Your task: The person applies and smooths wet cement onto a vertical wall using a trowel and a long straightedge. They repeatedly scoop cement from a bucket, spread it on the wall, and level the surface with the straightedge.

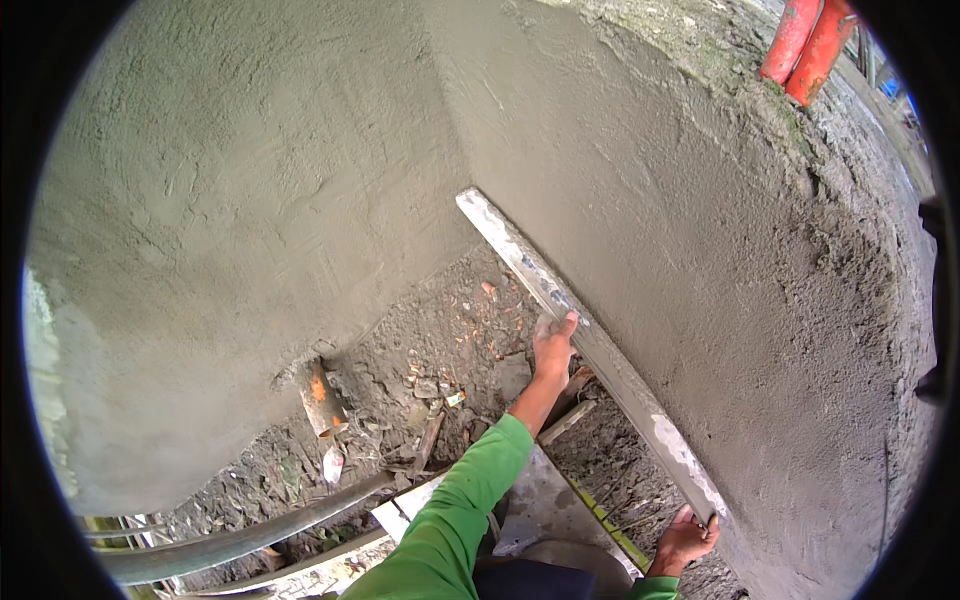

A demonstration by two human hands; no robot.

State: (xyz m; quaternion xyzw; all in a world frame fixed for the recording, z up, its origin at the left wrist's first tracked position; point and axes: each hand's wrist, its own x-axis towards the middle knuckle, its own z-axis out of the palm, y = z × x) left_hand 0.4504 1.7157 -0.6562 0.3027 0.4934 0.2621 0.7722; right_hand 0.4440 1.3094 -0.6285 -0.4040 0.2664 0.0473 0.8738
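A long, straight, mortar-smeared screed bar (622,380) lies against the freshly plastered wall (700,270) on the right. Its far end reaches the corner where this wall meets the left plastered wall (250,170). Near the bar's middle, my left hand (554,348) grips it, thumb on the upper edge. Lower right, my right hand (687,538) is closed round the bar's near end; some of its fingers are hidden behind the bar. Both my arms wear green sleeves.
An orange-stained pipe (322,398) juts from the base of the left wall. Rubble and wood scraps (568,422) litter the dirt ground (400,340). Boards (560,500) lie beneath me, and a curved grey strip (240,545) crosses lower left. Two red pipes (812,50) stand atop the right wall.
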